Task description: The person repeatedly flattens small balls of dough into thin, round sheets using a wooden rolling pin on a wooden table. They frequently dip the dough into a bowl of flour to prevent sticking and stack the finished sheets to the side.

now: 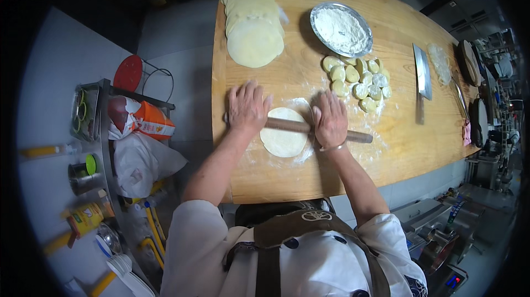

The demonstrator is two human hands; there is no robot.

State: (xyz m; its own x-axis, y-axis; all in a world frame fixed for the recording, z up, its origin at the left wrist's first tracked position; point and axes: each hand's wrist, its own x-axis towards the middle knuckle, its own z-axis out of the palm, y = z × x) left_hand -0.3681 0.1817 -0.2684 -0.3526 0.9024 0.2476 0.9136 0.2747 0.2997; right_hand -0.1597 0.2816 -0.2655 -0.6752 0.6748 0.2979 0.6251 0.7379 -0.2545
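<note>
A wooden rolling pin (290, 125) lies across a round, flattened sheet of dough (283, 144) on the floured wooden table. My left hand (248, 106) rests over the pin near its left end, fingers stretched forward beyond it. Over the pin's right part, my right hand (331, 119) lies with its palm down and wears a bracelet (333, 148) at the wrist. Neither hand's fingers wrap around the pin. Beyond the right hand sit several small dough pieces (360, 79), dusted with flour. A stack of overlapping dough rounds (254, 42) lies past the left hand.
A metal bowl of flour (341, 30) stands behind the dough pieces. To the right lie a cleaver (422, 71) and a clear plastic bag (439, 63). Left of the wooden table (397, 144), a metal shelf (112, 172) holds bags and containers.
</note>
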